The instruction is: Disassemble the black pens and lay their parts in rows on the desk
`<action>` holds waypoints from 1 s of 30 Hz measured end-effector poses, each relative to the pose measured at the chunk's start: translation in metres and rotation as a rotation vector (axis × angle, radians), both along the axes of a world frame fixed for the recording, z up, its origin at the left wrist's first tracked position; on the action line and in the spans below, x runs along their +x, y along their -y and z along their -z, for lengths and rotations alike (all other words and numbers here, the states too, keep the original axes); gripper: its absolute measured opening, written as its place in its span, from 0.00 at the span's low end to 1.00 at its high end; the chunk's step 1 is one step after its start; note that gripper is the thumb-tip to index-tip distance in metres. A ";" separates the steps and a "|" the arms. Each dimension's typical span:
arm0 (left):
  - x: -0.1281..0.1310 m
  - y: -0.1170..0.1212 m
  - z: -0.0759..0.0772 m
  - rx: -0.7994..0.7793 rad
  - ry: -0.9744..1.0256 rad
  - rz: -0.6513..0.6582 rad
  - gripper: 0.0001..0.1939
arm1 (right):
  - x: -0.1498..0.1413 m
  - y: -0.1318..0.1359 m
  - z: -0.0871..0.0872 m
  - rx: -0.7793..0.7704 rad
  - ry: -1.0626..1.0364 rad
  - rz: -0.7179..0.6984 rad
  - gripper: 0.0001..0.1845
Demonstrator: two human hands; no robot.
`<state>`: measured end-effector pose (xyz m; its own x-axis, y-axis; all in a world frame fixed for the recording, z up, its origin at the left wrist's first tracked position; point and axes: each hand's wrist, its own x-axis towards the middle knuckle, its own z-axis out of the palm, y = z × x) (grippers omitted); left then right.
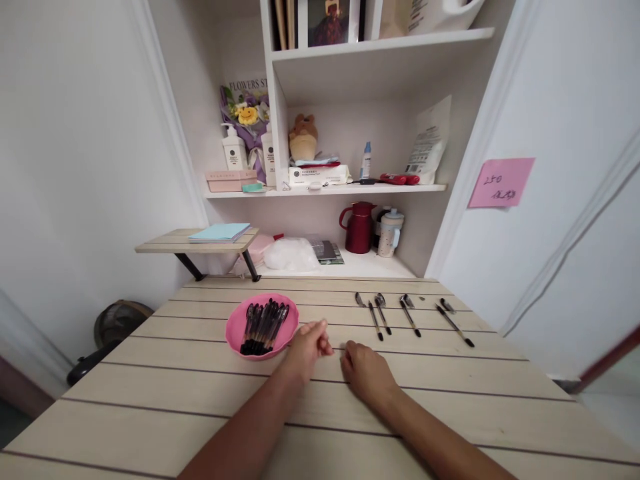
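My left hand [310,345] rests just right of a pink bowl [234,341], thumb and fingers curled together, with nothing visible in them. The bowl has a wavy rim and holds a bundle of black pens [265,325]. Close by, my right hand [367,372] lies on the table in a loose fist, its inner side hidden. The hands are slightly apart. Beyond the right hand several pens lie loose, among them one pen [375,321] on the left and another pen [454,325] on the far right. Small dark pieces like pen caps [360,300] lie at their far ends.
The slatted wooden table [200,413] backs onto white shelves [360,192]. A small raised stand [165,241] with blue paper [220,232] is at the back left. A red jug [359,228] and a light cup [390,233] stand behind. A pink note [502,182] hangs on the right wall.
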<state>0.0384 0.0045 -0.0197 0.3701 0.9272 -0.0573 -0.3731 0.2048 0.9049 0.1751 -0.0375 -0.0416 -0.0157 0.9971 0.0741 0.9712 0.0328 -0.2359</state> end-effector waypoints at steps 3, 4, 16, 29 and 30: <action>-0.021 -0.013 -0.030 0.178 -0.179 -0.154 0.17 | -0.010 0.009 0.002 0.012 0.006 -0.016 0.09; -0.033 -0.019 -0.040 0.256 -0.302 -0.183 0.17 | -0.013 0.010 0.003 0.021 0.012 -0.011 0.09; -0.099 -0.051 -0.042 0.277 -1.370 -0.324 0.12 | -0.016 0.012 0.019 0.104 0.093 -0.028 0.09; -0.097 -0.038 -0.043 0.225 -1.229 -0.288 0.11 | -0.014 0.009 0.018 0.098 -0.002 -0.012 0.10; -0.093 -0.033 -0.045 0.230 -1.169 -0.271 0.10 | -0.013 0.007 0.016 0.086 -0.064 -0.019 0.11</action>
<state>-0.0550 0.0375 0.0256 -0.0014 0.9987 -0.0509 0.6839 0.0381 0.7286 0.1624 -0.0448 -0.0574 -0.0272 0.9866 0.1609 0.9533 0.0740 -0.2927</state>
